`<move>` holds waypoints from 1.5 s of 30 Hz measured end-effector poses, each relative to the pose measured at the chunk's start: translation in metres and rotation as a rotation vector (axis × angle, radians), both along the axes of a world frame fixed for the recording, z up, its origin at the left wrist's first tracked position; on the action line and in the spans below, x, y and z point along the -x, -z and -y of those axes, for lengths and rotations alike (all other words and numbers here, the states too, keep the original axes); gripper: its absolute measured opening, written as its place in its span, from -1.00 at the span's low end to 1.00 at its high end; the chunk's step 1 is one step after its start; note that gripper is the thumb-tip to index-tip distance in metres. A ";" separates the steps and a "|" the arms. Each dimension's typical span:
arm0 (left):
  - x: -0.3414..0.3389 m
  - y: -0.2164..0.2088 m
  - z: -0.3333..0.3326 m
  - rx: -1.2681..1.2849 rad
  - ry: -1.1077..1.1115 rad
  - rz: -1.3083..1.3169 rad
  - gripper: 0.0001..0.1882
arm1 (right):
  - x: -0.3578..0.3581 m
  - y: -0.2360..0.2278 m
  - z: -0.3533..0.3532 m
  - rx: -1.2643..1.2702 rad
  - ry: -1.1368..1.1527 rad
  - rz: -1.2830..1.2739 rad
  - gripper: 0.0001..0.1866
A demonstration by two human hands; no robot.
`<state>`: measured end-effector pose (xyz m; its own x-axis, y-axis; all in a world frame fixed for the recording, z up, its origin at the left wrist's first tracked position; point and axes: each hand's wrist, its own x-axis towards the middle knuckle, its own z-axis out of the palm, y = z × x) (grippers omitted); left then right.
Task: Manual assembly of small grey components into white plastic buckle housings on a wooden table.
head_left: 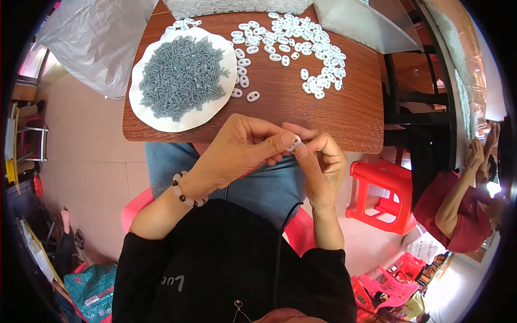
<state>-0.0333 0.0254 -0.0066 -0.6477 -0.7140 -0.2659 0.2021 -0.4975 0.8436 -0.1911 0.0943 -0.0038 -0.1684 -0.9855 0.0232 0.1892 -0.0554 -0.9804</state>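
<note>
Slender grey rods (180, 75) were heaped in a wavy-rimmed plate (143, 114) on the wood-grained table (280, 94); at its near edge, a rounded white piece (294, 142) was pinched by left hand (237, 151) and right hand (323, 168).

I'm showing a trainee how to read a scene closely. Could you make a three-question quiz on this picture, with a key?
1. True or false: the beaded bracelet is on the right wrist.
2. What colour is the plate under the grey pieces? A) red B) white C) blue
3. What do the left hand and right hand hold between their fingertips?

Key:
1. False; it is on the left wrist.
2. B
3. A small white piece.
</note>
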 end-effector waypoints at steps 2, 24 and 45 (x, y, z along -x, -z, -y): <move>-0.001 0.000 -0.001 -0.004 0.021 0.004 -0.73 | 0.000 -0.004 0.000 -0.010 -0.017 0.023 -0.86; -0.005 -0.008 0.012 0.034 0.176 -0.107 -0.72 | 0.008 0.017 0.005 0.195 -0.220 -0.102 -0.46; -0.003 0.002 0.007 -0.045 0.194 -0.165 -0.73 | 0.005 0.022 0.005 0.261 -0.098 -0.166 -0.51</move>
<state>-0.0302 0.0181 -0.0087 -0.8087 -0.5620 -0.1738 0.2324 -0.5765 0.7834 -0.1962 0.0890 -0.0257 -0.0458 -0.9539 0.2965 0.0449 -0.2985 -0.9534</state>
